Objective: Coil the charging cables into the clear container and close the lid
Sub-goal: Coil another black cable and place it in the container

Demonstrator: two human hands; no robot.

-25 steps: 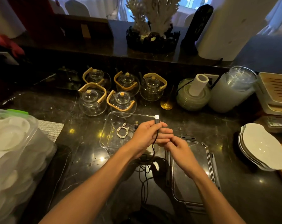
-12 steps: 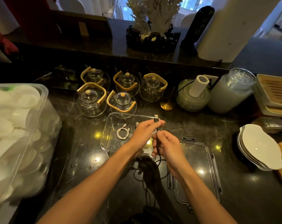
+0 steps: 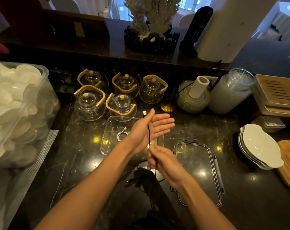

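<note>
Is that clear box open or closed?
Open: the clear container has no cover on, and its lid lies flat on the counter beside it.

Restaurant counter: teapots (image 3: 89, 105), stacked plates (image 3: 258, 146).

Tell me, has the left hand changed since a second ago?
Yes. The left hand, over the clear container, has opened flat; the black cable now crosses its palm.

A dim scene is lit from overhead, with yellow glare spots reflected on the dark marble counter (image 3: 240, 205) around the hands. Straight edges are bowed outward by wide-angle distortion.
</note>
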